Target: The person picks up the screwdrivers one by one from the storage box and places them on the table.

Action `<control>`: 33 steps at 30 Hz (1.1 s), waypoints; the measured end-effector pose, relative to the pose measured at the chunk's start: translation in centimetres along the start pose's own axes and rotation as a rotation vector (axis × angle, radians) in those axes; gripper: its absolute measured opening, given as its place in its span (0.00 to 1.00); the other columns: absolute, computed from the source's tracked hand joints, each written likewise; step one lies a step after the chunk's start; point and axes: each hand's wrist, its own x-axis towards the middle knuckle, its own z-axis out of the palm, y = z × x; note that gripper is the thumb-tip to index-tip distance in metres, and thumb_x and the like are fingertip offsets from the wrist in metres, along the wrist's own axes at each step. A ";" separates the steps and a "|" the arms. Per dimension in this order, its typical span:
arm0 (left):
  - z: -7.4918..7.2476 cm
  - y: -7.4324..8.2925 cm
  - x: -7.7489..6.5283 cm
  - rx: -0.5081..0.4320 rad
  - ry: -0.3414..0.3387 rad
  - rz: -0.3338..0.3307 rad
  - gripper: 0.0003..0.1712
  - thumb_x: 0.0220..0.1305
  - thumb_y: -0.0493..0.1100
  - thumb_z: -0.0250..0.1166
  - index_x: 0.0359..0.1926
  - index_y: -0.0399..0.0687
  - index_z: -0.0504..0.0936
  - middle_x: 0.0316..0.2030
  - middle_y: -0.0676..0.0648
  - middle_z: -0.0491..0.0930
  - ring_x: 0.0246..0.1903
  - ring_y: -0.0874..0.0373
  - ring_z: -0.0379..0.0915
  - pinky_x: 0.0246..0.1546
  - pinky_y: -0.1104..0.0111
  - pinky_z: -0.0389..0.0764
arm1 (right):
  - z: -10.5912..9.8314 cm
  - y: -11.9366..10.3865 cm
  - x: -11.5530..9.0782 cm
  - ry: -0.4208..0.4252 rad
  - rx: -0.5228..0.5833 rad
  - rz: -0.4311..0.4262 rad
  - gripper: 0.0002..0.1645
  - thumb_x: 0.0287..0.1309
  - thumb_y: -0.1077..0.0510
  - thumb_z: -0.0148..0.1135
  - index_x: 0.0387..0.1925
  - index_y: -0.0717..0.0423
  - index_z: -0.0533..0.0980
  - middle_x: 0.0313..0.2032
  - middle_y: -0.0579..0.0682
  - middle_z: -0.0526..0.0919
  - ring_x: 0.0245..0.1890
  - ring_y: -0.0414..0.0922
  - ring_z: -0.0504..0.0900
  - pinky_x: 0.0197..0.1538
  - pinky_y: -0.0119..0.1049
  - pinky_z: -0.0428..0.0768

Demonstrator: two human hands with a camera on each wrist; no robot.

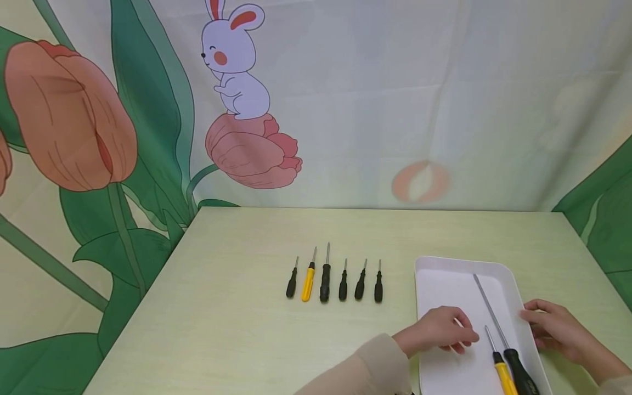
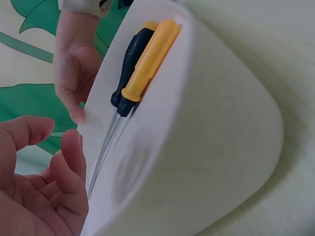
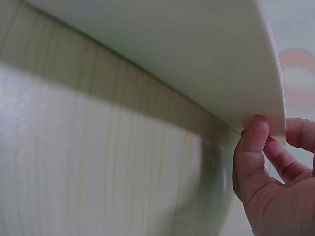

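A white tray point(image 1: 446, 282) lies at the right of the table. In it are a long black-handled screwdriver point(image 1: 520, 370) and a shorter yellow-handled screwdriver point(image 1: 504, 376), side by side near the right wall. My left hand point(image 1: 441, 330) hovers over the tray's left part, fingers loosely bent and nothing between them. The left wrist view shows its fingertips apart from the screwdriver shafts. At the tray's right edge, my right hand point(image 1: 560, 332) pinches the rim. From the right wrist, the thumb point(image 3: 253, 140) presses the tray's outer wall, with fingers across the edge.
Left of the tray, several small screwdrivers stand in a row, handles toward me: mostly black ones, such as the tall one point(image 1: 325, 282), plus a yellow one point(image 1: 308, 282). A printed curtain point(image 1: 345, 109) hangs behind the table's far edge.
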 end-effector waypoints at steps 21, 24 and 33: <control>3.5 0.1 0.1 0.316 0.073 -0.126 0.15 0.47 0.53 0.64 0.15 0.53 0.71 0.09 0.55 0.71 0.12 0.63 0.66 0.17 0.75 0.62 | 0.0 0.1 0.0 -0.006 0.009 -0.010 0.20 0.59 0.53 0.49 0.43 0.67 0.62 0.24 0.43 0.75 0.24 0.41 0.74 0.27 0.34 0.74; 3.8 0.0 0.3 0.343 0.063 -0.148 0.16 0.47 0.55 0.64 0.15 0.52 0.72 0.09 0.54 0.70 0.13 0.63 0.65 0.18 0.75 0.61 | 0.0 0.1 0.0 -0.004 0.009 -0.006 0.20 0.59 0.53 0.49 0.43 0.67 0.62 0.24 0.43 0.75 0.24 0.41 0.73 0.27 0.34 0.74; 4.9 -0.1 0.6 0.456 0.067 -0.144 0.20 0.48 0.58 0.62 0.10 0.52 0.73 0.06 0.55 0.71 0.12 0.64 0.65 0.17 0.75 0.60 | -0.1 0.1 0.1 -0.003 0.012 -0.005 0.20 0.58 0.53 0.49 0.43 0.66 0.62 0.24 0.43 0.74 0.24 0.42 0.73 0.27 0.34 0.74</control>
